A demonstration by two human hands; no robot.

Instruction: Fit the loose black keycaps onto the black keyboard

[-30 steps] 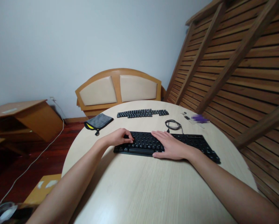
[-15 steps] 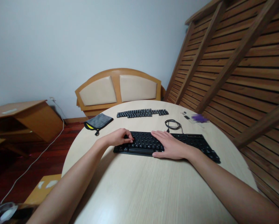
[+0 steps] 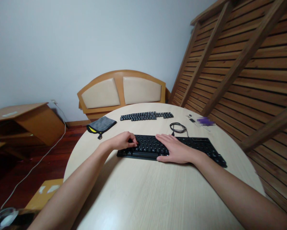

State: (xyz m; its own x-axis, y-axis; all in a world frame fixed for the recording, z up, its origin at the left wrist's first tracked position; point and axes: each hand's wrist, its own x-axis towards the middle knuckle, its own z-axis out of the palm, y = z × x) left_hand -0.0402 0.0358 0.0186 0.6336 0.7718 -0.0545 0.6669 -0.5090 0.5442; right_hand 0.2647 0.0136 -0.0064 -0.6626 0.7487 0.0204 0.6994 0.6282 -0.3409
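Note:
A black keyboard lies on the round table, mostly without its keycaps; the long space bar and a few bottom-row keys are on it. Over its left part my left hand is closed, thumb and forefinger pinched down at the key switches. What sits between those fingertips is hidden. My right hand rests flat across the middle of the keyboard with its fingers stretched out, holding nothing. Behind the keyboard, loose black keycaps lie in rows, laid out much like a keyboard.
A coiled black cable lies behind the keyboard. To the left is a grey cloth with yellow and black edging. Small dark items and a blurred purple thing lie at right. A wooden slatted frame leans beside the round table.

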